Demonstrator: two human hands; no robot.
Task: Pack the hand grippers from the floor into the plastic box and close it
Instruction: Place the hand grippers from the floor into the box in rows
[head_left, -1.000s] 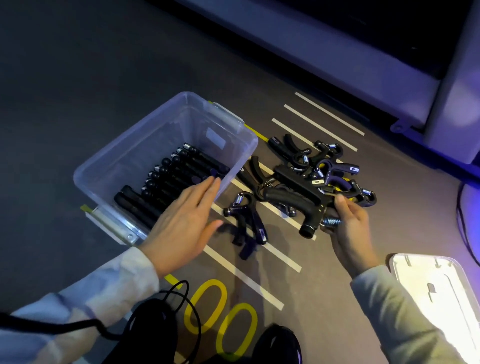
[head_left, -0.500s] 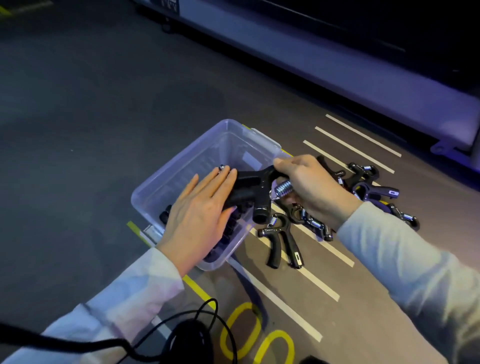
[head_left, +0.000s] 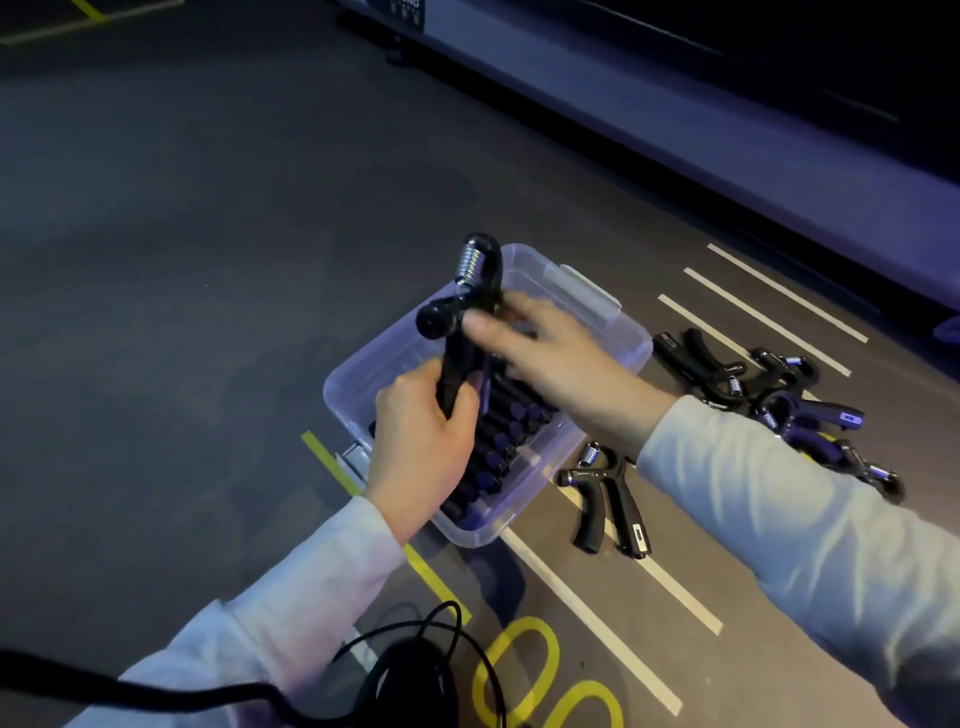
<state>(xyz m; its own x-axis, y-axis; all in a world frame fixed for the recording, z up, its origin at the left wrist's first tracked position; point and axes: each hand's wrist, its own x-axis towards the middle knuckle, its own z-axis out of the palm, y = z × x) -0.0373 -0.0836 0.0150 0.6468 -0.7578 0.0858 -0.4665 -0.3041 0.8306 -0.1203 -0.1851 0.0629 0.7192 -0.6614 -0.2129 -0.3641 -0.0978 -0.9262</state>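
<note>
Left hand (head_left: 423, 436): gripping the lower handle of a black hand gripper (head_left: 462, 322), held above the plastic box (head_left: 618, 358).
Right hand (head_left: 550, 358): fingers touching the same gripper's upper part; whether they clasp it, cannot tell.
Plastic box: open on the floor (head_left: 182, 260), rows of grippers inside.
Single gripper (head_left: 608, 499): on the floor just beside the box.
Pile of grippers (head_left: 779, 395): farther right.

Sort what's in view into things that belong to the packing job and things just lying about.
Job: held hand gripper, left hand, right hand, plastic box, lone gripper on the floor, gripper pile.

Lying about: black cable, yellow floor markings.
</note>
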